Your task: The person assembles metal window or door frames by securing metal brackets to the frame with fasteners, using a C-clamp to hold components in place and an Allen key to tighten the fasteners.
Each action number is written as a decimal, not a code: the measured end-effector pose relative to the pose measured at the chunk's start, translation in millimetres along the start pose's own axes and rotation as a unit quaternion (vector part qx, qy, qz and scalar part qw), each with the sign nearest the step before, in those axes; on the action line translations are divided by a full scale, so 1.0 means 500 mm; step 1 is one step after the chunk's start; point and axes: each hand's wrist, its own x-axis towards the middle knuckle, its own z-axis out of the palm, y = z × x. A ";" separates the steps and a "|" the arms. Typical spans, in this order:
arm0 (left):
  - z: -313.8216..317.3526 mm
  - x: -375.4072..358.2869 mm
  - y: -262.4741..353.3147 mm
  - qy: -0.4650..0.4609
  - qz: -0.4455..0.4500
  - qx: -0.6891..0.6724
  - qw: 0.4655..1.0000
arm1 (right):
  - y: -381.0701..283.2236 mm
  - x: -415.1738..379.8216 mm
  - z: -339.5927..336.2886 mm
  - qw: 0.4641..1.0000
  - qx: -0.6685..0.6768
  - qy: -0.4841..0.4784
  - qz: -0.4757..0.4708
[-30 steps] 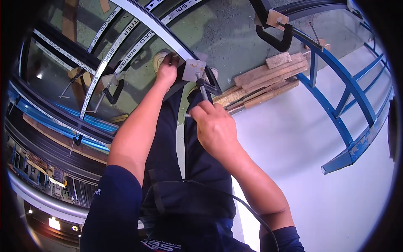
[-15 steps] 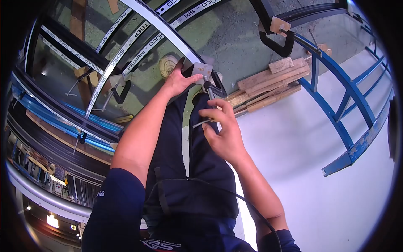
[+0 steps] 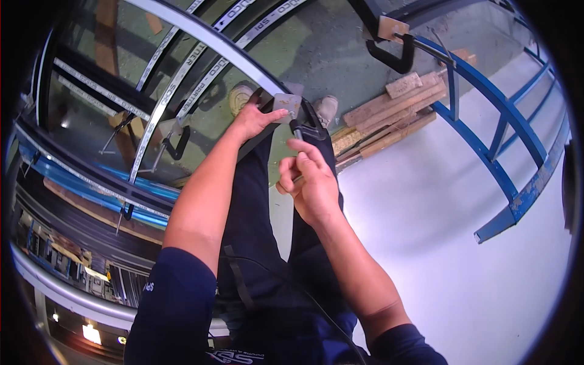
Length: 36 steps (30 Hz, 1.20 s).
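Note:
My left hand point(image 3: 250, 123) pinches a small square pad point(image 3: 287, 101) at the corner of a dark frame profile with a white face point(image 3: 243, 59). Its thumb presses on the pad's front and its other fingers go behind, partly hidden. Against that pad sits the screw of a black C-clamp point(image 3: 312, 130). Just below, my right hand point(image 3: 311, 182) is closed with curled fingers at the clamp's screw handle, most of which they hide.
Wooden offcuts point(image 3: 395, 115) lie stacked on the floor to the right. Beyond stands a blue metal rack point(image 3: 499, 115), near another black C-clamp point(image 3: 398, 61) with a wooden pad. More frame profiles with printed tape point(image 3: 161, 109) and a third clamp point(image 3: 178, 145) are at left.
My right hand has turned about the screw handle, its fingers now curled in rather than spread. My left hand stays at the pad. The whole view has shifted slightly.

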 end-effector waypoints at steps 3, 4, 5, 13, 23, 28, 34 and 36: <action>0.004 0.009 -0.006 0.023 0.014 0.014 1.000 | -0.034 -0.011 -0.003 0.851 -0.522 0.011 -0.059; 0.005 0.005 -0.009 0.036 0.021 0.039 0.998 | -0.042 -0.015 -0.002 0.539 -0.832 0.006 -0.135; 0.009 0.005 -0.015 0.026 0.011 -0.014 1.000 | -0.049 -0.016 -0.003 0.541 -0.831 0.001 -0.128; -0.001 0.018 -0.030 -0.020 -0.009 -0.053 0.998 | -0.120 -0.007 -0.028 0.470 -0.883 -0.007 0.011; -0.015 0.030 -0.033 -0.101 -0.054 -0.168 0.979 | -0.186 0.165 -0.263 0.491 -0.860 0.114 -0.078; -0.016 0.033 -0.043 -0.127 -0.051 -0.202 0.970 | -0.258 0.299 -0.355 0.433 -0.879 0.192 -0.051; -0.017 0.031 -0.046 -0.128 -0.065 -0.199 0.969 | -0.299 0.385 -0.401 0.408 -0.866 0.286 -0.053; -0.010 0.029 -0.045 -0.118 -0.061 -0.202 0.970 | -0.326 0.392 -0.414 0.421 -0.837 0.338 -0.089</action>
